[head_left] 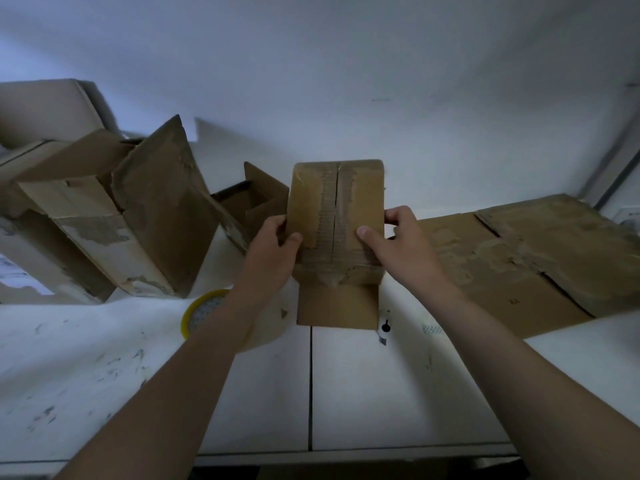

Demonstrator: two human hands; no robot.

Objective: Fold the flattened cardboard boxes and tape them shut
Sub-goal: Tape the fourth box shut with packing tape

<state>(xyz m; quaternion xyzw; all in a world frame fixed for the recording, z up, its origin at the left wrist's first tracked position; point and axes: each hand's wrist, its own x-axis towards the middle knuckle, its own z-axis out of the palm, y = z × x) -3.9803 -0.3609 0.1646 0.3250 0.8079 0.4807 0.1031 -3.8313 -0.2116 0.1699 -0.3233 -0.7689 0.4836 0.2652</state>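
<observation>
A small brown cardboard box (336, 209) is held up in the middle of the head view, its two flaps meeting along a central seam lined with torn tape residue. My left hand (273, 247) grips its left edge, thumb on the front face. My right hand (394, 237) grips its right edge, thumb pressed on the right flap. A lower flap of the box hangs down toward the white table (398, 393). A roll of clear tape with a yellow core (204, 313) lies on the table, partly hidden behind my left forearm.
Several opened, worn cardboard boxes (114, 216) stand at the left, one small open box (252, 199) just behind my left hand. Flattened cardboard (540, 258) lies at the right. A white wall rises behind. A small black mark (385, 327) sits on the table.
</observation>
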